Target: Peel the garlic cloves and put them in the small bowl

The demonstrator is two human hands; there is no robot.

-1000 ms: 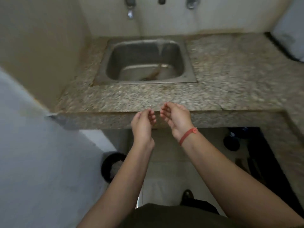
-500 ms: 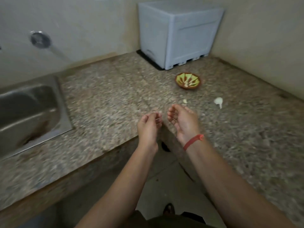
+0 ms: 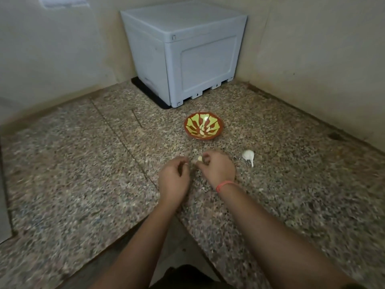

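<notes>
Over speckled granite counter [image 3: 83, 163], right hand [image 3: 218, 172] pinches a smooth garlic clove [image 3: 200, 158]; left hand [image 3: 174, 180] curls its grip, contents unclear.

Box [image 3: 187, 49] in back corner of table [image 3: 83, 163], between the two walls. Bowl [image 3: 220, 130] on table just in front of box. Bulb [image 3: 248, 155] on table, nearer than bowl and to its right, apart from it. Left hand [image 3: 174, 180] and right hand [image 3: 217, 168] side by side in front of bowl, left of bulb. Clove [image 3: 200, 158] at right hand fingers [image 3: 205, 161], between the hands.
</notes>
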